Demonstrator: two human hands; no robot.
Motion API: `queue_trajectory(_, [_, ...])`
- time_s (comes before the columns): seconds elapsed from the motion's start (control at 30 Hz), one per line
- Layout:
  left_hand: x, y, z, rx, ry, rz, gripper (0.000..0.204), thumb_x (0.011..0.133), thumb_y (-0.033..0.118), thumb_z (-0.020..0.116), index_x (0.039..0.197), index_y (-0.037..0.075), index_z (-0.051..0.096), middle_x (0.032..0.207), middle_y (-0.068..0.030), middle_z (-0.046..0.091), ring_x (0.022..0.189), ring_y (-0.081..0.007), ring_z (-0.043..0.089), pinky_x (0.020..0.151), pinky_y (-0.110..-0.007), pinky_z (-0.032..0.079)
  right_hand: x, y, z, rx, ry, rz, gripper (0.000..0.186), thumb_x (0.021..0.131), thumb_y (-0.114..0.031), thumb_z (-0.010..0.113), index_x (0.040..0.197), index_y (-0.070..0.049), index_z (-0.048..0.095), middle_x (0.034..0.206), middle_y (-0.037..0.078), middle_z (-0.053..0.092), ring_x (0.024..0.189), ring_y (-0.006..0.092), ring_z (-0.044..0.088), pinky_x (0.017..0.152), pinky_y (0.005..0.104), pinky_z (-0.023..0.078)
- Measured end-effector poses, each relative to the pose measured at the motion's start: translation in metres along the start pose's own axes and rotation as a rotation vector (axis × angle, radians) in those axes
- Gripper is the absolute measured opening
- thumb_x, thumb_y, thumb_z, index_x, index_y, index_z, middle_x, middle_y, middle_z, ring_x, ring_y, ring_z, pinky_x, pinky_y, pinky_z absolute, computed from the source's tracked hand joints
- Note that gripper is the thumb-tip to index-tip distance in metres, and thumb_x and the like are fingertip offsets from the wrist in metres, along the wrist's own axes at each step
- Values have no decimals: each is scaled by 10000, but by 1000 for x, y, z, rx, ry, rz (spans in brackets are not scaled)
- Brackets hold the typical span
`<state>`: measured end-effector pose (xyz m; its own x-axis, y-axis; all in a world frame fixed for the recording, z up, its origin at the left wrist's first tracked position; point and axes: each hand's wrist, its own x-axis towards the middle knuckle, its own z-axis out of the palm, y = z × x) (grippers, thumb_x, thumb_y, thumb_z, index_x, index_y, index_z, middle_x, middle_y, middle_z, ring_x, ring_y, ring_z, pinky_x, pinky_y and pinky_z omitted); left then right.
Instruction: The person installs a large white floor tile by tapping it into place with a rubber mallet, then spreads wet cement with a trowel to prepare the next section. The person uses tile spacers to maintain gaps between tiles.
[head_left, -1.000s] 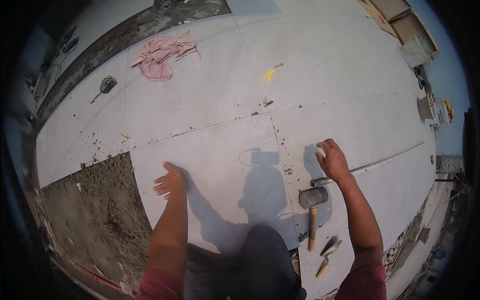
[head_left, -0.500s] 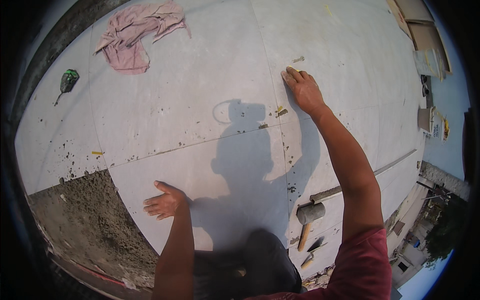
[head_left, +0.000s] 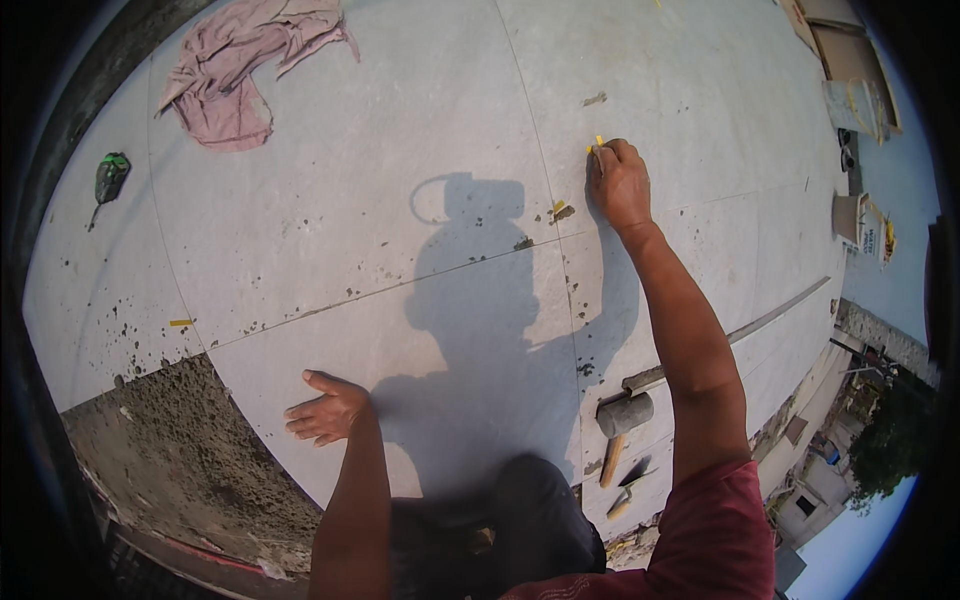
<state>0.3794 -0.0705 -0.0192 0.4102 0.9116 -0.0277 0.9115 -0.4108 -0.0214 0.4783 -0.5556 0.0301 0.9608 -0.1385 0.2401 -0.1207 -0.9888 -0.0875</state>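
The left hand [head_left: 328,408] is held, fingers spread, over the near tile [head_left: 300,350]; at the farther tile [head_left: 700,120], yellow strips [head_left: 600,141] are pinched in the right hand [head_left: 622,185], best gripped lightly; trowel [head_left: 620,504] and mallet [head_left: 626,415] are laid out of the way; the joint [head_left: 450,272] is cluttered by mortar crumbs [head_left: 523,243]; a pink cloth [head_left: 230,75] is bunched beyond.

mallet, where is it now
In the head view, the mallet lies on the pale tiles, lower right of centre, between the long bar and the trowel.
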Motion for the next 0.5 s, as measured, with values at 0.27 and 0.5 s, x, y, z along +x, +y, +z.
queue_trajectory(0.27, [-2,0,3,-13,46,3,1031,926,760,285,1539,-57,146,1592,-309,134,1495,-449,81,1177,-614,88,7,-22,-18,133,73,189,111,892,-12,558,999,-4,584,998,174,596,890,364,610,772,437,507])
queue_trajectory(0.5, [-3,-1,1,-6,20,3,1019,933,743,304,1541,-57,136,1592,-314,125,1497,-445,86,1172,-620,94,-48,-90,-74,406,-165,137,252,826,72,606,1066,-3,600,1016,177,604,871,368,645,743,423,545])
